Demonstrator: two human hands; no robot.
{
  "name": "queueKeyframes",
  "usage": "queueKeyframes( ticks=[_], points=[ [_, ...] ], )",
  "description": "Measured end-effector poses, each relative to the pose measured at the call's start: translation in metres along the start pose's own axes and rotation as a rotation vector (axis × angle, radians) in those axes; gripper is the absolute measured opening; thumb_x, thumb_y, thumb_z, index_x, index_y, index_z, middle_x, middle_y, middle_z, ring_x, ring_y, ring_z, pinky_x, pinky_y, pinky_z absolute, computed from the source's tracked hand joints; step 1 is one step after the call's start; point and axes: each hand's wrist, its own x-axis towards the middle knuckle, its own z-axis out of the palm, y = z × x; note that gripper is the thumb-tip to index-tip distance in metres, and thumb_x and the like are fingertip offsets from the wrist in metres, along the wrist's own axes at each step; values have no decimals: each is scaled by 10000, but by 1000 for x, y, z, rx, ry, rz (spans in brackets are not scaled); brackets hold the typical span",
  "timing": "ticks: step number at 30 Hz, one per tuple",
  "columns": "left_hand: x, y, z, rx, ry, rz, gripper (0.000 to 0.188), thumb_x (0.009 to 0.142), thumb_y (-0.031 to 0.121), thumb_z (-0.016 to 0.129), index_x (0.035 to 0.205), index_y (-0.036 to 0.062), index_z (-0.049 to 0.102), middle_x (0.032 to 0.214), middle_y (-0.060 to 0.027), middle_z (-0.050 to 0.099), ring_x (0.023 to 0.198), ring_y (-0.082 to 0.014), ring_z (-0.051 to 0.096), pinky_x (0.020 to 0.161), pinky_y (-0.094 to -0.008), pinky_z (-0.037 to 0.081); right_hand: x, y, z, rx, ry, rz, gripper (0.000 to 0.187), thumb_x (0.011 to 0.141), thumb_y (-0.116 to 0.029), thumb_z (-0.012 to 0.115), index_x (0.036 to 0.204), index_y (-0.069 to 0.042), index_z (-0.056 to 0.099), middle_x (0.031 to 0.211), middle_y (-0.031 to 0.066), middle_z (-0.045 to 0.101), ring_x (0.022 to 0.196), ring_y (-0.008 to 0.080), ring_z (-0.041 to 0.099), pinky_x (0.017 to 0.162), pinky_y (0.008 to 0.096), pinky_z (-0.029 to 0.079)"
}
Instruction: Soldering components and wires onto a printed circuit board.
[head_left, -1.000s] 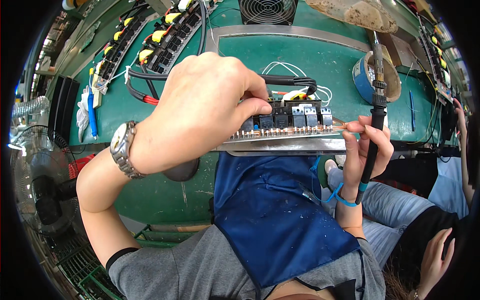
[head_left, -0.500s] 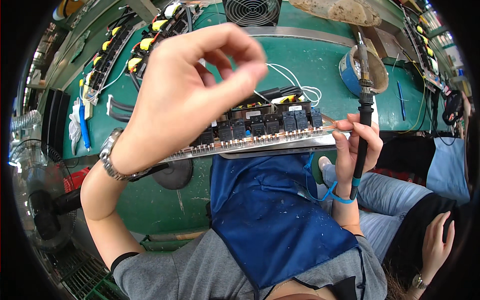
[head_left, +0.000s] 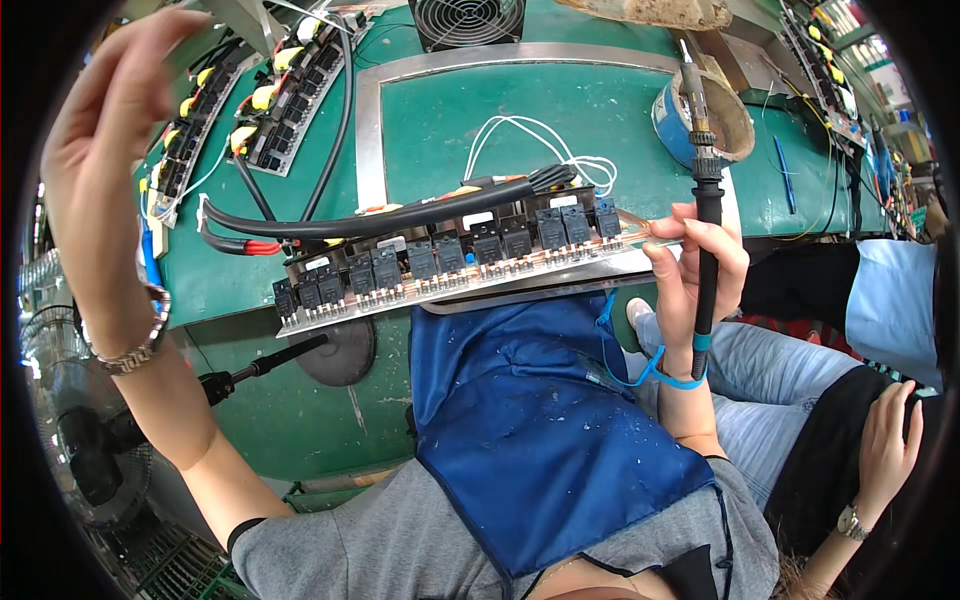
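Circuit board (head_left: 450,262): long strip of black relays, mid-frame, long axis running lower left to upper right along the green bench (head_left: 560,130) edge. Right hand (head_left: 695,270): fist closed round a soldering iron (head_left: 705,200), upright, just beside the board's right end; nearer hand. Left hand (head_left: 105,150): raised at upper left, fingers loosely spread, empty, well apart. Black cable bundle (head_left: 400,215) lies along the board's far side. Fan (head_left: 470,20) top centre; blue apron (head_left: 530,420) below.
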Motion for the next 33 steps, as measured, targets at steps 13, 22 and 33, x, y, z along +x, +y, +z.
queueKeyframes(
  ticks=[13, 22, 33],
  points=[
    [-113, -58, -31, 190, -42, -334, 336, 861, 74, 665, 1196, 57, 638, 1259, -58, 557, 895, -92, 599, 661, -185, 504, 5, 2, 8, 77, 101, 33, 467, 792, 117, 680, 1188, 17, 452, 1107, 225, 547, 971, 245, 619, 818, 373, 577],
    [-136, -20, -1, -178, -307, -278, 583, 657, 208, 848, 1190, 88, 644, 1043, -59, 661, 914, -169, 615, 701, -264, 481, 1, 1, 8, 56, 120, 50, 389, 862, 52, 644, 1199, -12, 461, 1157, 213, 546, 914, 214, 640, 859, 364, 542],
    [-94, 6, -23, -110, -327, -44, 329, 723, 147, 778, 1011, 10, 693, 962, -103, 687, 869, -194, 648, 719, -298, 499, -16, -3, 0, 56, 90, 50, 398, 862, 20, 661, 1199, -29, 454, 1164, 216, 527, 927, 228, 649, 844, 374, 554]
  ],
)
